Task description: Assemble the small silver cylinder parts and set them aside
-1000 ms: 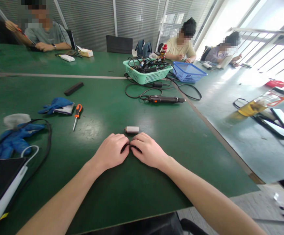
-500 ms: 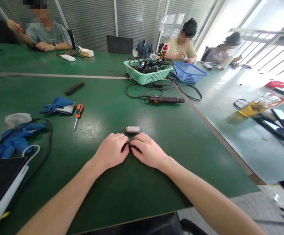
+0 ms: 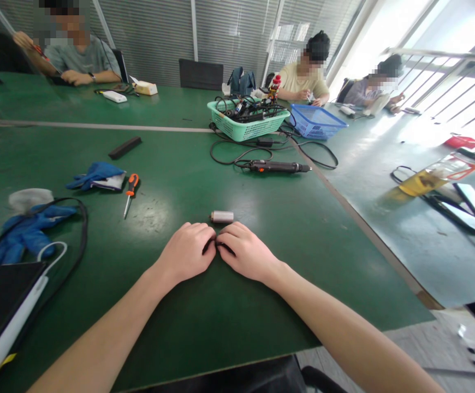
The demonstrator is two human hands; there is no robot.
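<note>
My left hand [image 3: 189, 248] rests on the green table with its fingers curled down. Facing it, my right hand [image 3: 246, 250] lies in the same pose, and the fingertips of the two hands meet or nearly meet. Dark shadowed gaps show between thumb and fingers on both; no object can be seen in them, though the palms are hidden. Just beyond the fingertips lies a small silver metal cylinder [image 3: 223, 217] with a brassy left end, on its side and apart from both hands.
An orange-handled screwdriver [image 3: 130, 191], blue gloves [image 3: 98, 176] and a black bar [image 3: 125, 148] lie to the left. Farther off are a corded electric screwdriver [image 3: 278, 166], a green basket [image 3: 245, 130] of cables and a blue basket [image 3: 317, 123]. Several people sit beyond.
</note>
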